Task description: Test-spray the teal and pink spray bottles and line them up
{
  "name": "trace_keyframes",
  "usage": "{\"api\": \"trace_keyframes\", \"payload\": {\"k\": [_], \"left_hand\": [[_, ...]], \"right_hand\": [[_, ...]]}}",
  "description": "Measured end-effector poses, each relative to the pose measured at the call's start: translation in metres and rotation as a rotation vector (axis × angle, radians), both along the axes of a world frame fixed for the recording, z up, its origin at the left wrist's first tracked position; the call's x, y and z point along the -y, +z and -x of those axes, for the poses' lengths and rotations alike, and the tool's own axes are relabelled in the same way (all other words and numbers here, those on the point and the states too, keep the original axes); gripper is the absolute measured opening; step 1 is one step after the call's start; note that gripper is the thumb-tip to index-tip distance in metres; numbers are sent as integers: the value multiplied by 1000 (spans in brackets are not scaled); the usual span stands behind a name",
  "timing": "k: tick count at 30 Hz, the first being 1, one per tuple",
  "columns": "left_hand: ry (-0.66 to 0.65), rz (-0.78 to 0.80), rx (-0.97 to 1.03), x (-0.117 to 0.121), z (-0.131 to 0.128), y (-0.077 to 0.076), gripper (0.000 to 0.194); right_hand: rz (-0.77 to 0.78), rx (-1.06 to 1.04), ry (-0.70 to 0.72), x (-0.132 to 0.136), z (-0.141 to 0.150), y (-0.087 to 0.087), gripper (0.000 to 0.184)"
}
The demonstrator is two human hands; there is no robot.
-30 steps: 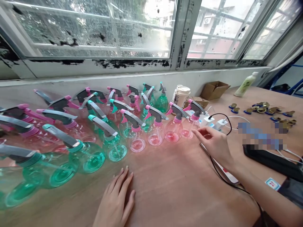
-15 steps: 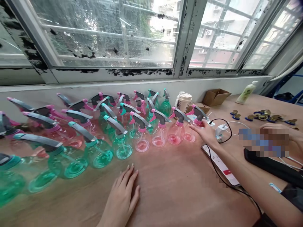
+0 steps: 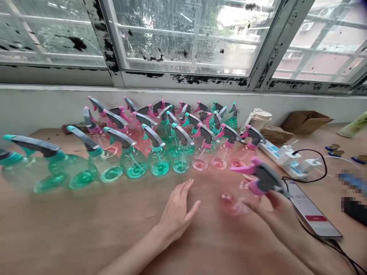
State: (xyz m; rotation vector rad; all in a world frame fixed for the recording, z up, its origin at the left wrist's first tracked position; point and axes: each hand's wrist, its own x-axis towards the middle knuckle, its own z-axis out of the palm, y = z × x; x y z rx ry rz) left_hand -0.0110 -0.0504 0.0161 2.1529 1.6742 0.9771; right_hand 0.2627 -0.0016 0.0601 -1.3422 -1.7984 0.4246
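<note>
A pink spray bottle (image 3: 243, 191) with a grey and pink trigger head is gripped by my right hand (image 3: 271, 210); it is tilted, lifted off the row and blurred by motion. My left hand (image 3: 177, 210) is open, fingers stretched forward and thumb apart, over the wooden table (image 3: 114, 225) in front of the bottles. Nearest its fingertips stand a green spray bottle (image 3: 181, 160) and a pink spray bottle (image 3: 201, 156). Several more green and pink ones stand in rows along the wall, such as a green spray bottle (image 3: 133, 162).
Right of the bottles lies a white power strip (image 3: 273, 152) with plugged-in chargers and a black cable. A phone (image 3: 312, 210) lies beside my right forearm. Behind are a paper cup (image 3: 259, 118) and an open cardboard box (image 3: 305, 121). Blue-and-gold pieces (image 3: 336, 153) lie farther right.
My right hand has pulled the rightmost pink bottle out of the front row, toward me. My left hand has moved forward with its thumb spread. The view has swung left.
</note>
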Motion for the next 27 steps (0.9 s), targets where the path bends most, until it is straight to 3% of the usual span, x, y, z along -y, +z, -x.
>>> {"api": "trace_keyframes", "payload": {"k": [4, 7, 12, 17, 19, 21, 25, 27], "left_hand": [[-143, -69, 101, 17, 0, 4, 65], [-152, -116, 153, 28, 0, 2, 85], [-88, -84, 258, 31, 4, 1, 84], [-143, -33, 283, 28, 7, 4, 89], [-164, -3, 284, 27, 9, 6, 90], [-168, 35, 287, 26, 11, 8, 89], [-172, 108, 236, 29, 20, 13, 89], [-146, 116, 116, 32, 29, 13, 88]], "right_hand": [[88, -66, 190, 18, 70, 7, 36], [51, -91, 360, 28, 96, 3, 37], [21, -82, 580, 27, 108, 7, 34], [277, -184, 844, 2, 110, 33, 54], [305, -220, 934, -6, 115, 40, 60], [242, -248, 985, -11, 123, 43, 53], [90, -225, 945, -11, 138, 38, 18], [51, -228, 921, -10, 141, 37, 16]]}}
